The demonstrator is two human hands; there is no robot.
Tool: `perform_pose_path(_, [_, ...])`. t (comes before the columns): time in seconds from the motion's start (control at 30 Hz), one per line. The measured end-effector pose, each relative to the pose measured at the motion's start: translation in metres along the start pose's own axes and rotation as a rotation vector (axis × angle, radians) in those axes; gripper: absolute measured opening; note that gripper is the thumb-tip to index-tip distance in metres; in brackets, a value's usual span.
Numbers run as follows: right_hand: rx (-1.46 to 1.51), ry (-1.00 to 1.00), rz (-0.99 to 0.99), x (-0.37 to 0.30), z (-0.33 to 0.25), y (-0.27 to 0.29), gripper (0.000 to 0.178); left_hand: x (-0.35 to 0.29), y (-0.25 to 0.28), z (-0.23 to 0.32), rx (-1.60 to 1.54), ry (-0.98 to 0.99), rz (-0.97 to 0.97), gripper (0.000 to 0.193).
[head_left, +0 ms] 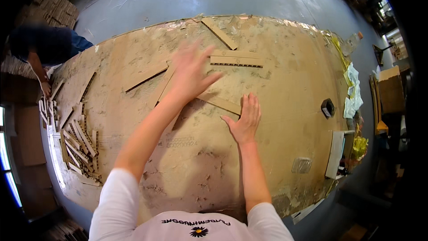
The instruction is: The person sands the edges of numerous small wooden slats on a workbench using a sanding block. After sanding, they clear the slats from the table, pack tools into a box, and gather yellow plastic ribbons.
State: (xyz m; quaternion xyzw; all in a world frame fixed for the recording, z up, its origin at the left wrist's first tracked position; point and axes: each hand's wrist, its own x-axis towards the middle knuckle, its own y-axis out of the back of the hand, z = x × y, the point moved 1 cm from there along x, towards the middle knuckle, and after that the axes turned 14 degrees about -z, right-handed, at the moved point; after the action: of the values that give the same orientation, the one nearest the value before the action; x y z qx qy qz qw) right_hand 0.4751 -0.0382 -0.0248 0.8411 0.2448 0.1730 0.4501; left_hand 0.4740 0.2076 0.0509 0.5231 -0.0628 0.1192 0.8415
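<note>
Blurred left hand [191,72], fingers spread, over narrow tan corrugated-cardboard strips [146,77]; right hand [247,123], unclenched, at one strip's end.

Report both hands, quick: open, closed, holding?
Left hand: open, fingers spread, blurred; contact unclear.
Right hand: open, at the end of a corrugated cardboard strip.

The left hand [191,72], blurred, is positioned above centre of the frame with fingers spread. The right hand [246,124], right of centre, lies at the end of a cardboard strip [224,104], thumb apart. Further strips [81,145] are piled at lower left. A co-worker [42,42] stands at upper left, one arm extended to the worktable [285,107].
</note>
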Motion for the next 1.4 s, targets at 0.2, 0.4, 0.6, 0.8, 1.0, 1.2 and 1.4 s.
perform_pose_path(0.2, [-0.112,0.011,-0.075,-0.003,0.008,-0.006,0.115,0.139,-0.076,0.011,0.241,0.216,-0.406,0.086])
perform_pose_path(0.4, [-0.163,0.008,-0.100,0.011,-0.022,-0.017,0.121,0.037,-0.067,-0.041,0.270,0.225,-0.252,0.070])
perform_pose_path(0.6, [-0.084,0.198,-0.248,0.050,-0.149,-0.095,0.112,-0.075,0.013,-0.136,0.211,0.312,-0.258,0.048])
perform_pose_path(0.8, [0.087,0.538,-0.512,0.032,-0.290,-0.178,0.091,-0.229,0.097,-0.230,0.446,0.658,-0.123,0.040])
perform_pose_path(1.0, [0.202,0.872,-0.580,0.013,-0.390,-0.215,0.067,-0.345,0.200,-0.277,0.476,1.006,-0.121,0.060])
perform_pose_path(1.2, [-0.223,0.257,-0.322,0.120,-0.224,-0.133,0.061,-0.501,0.232,-0.207,0.325,0.985,0.258,0.089])
perform_pose_path(1.4, [-0.602,0.148,-0.427,0.108,-0.140,-0.079,0.045,-0.658,0.162,-0.073,0.257,1.515,0.363,0.126])
